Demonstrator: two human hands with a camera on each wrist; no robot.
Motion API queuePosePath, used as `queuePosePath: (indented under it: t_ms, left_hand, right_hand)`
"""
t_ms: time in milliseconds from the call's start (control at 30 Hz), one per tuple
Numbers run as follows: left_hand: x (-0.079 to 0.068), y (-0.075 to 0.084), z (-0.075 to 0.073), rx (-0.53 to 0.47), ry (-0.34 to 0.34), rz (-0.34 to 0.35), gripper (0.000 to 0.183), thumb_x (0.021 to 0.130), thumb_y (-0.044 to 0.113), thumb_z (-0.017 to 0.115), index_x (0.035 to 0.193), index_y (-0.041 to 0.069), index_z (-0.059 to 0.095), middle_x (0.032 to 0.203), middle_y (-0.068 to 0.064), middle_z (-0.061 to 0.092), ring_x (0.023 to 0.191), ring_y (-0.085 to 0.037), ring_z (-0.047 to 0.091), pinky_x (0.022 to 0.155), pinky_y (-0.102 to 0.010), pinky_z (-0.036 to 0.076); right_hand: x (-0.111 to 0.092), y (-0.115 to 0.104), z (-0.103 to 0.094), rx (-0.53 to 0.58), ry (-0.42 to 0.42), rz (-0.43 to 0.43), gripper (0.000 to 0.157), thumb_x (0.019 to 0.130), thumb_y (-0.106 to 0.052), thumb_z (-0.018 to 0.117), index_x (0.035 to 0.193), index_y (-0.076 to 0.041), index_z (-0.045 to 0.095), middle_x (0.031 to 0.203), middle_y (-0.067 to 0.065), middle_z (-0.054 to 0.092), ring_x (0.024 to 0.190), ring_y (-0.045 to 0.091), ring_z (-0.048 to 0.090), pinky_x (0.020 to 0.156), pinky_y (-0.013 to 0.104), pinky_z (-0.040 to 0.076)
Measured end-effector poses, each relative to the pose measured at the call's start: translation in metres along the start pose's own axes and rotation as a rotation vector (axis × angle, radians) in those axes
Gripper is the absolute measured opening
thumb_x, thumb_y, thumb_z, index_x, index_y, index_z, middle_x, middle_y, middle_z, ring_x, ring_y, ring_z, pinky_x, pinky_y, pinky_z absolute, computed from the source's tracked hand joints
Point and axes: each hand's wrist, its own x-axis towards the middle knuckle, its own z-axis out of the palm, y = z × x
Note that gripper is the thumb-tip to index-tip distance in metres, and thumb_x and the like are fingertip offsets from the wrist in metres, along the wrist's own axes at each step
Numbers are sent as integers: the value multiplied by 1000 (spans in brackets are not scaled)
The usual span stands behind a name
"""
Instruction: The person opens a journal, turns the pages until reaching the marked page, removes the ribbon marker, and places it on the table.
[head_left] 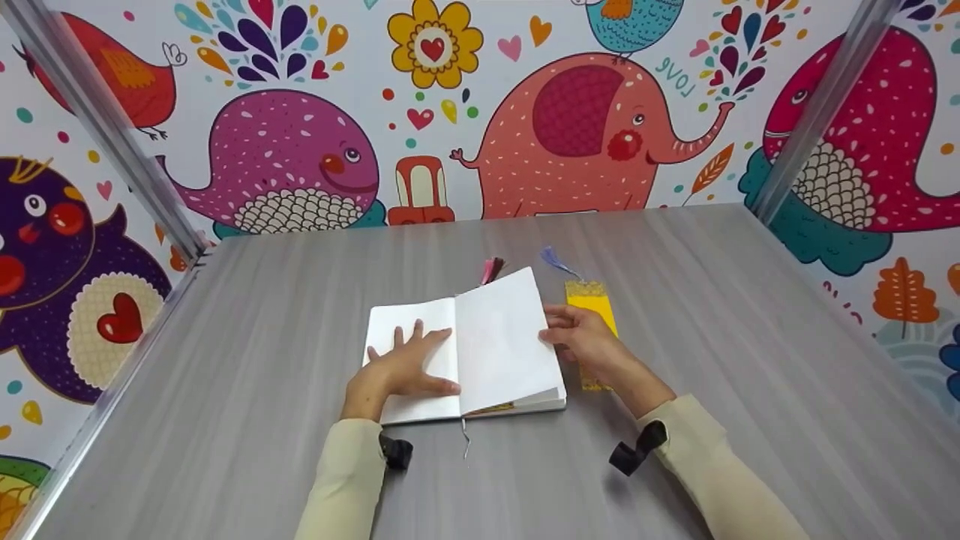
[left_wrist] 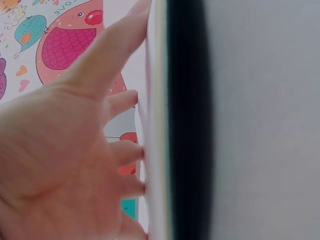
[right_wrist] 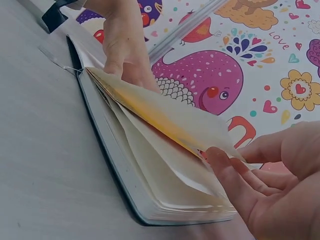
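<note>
A: Where was the notebook (head_left: 463, 352), and in what condition?

B: It lay unfolded near the middle of the tabletop (head_left: 247, 390), with a dark cover (right_wrist: 106, 160) showing along its rim. The blank left page (head_left: 412, 309) lay flat. The blank right page (head_left: 506, 337) stood tilted up from the leaves below it.

A: What lay beneath the tilted page?

B: A yellow strip (right_wrist: 160, 125), partly covered by that page. A thin ribbon (head_left: 465, 439) extended from the spine past the near edge.

A: State the condition of each hand.

B: The left hand (head_left: 409, 367) rested on the left page, fingers spread and thumb extended to the gutter; it grasped nothing. The right hand (head_left: 581, 337) pinched the outer edge of the right page between thumb and fingers.

A: Which items adjoined the notebook?

B: A yellow bookmark (head_left: 590, 298) with glittery ends lay just to its right, partly hidden by the right hand. A blue tassel (head_left: 557, 261) extended from its far end. Past the notebook's far edge I noted a pink tassel (head_left: 487, 271) beside a dark one; I could not tell what they were attached to.

A: And farther out?

B: Pale sleeves (head_left: 341, 480) covered both forearms, with a black strap (head_left: 397, 451) at each wrist. Beyond the tabletop, a wall carried a printed purple whale (head_left: 285, 150) and a coral elephant (head_left: 517, 142).
</note>
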Motion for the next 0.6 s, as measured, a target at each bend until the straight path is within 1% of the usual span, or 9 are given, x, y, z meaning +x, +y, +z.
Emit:
queuePosePath:
  t_ms: [67,200,300,400,500,600]
  left_hand:
    - [0,0,1,1,3,3,97,81,52,79,159,27,27,168,-21,-1,152,-51,-9,108,-83,-6]
    - [1,-1,1,2,-1,10,97,82,51,78,160,26,26,168,-22,-2,152,-52,-10,108,-84,-6]
    - [2,-1,-1,2,-12,15,95,84,48,77,160,25,25,168,-23,-3,151,-52,-11,108,-84,-7]
    - [2,-2,-4,-2,-27,24,93,85,44,77,160,23,25,167,-24,-3,151,-53,-10,107,-84,-6]
    - [2,-3,-7,4,-40,32,91,87,41,76,160,21,26,167,-25,-1,151,-53,-8,107,-85,-4]
    - [0,-5,-9,-2,-33,32,87,87,36,77,159,18,30,167,-25,4,153,-52,-3,110,-83,1]
  right_hand:
    - [0,1,0,8,6,6,52,95,-10,64,145,-5,50,134,16,64,98,16,68,81,28,57]
    - [-1,-1,1,27,25,17,51,95,-9,65,144,-6,52,134,14,62,104,17,66,86,27,56]
    - [-2,-4,2,44,26,13,51,95,-10,65,144,-6,52,135,14,61,107,18,65,90,28,56]
    - [-2,-8,3,68,19,17,49,97,-11,64,144,-6,52,135,15,60,106,20,66,92,31,57]
    - [-4,-13,4,84,6,23,46,98,-13,61,143,-8,53,135,14,60,105,21,67,92,33,58]
    - [-5,-19,8,107,-14,18,44,98,-14,60,142,-9,55,134,14,61,103,21,67,88,33,59]
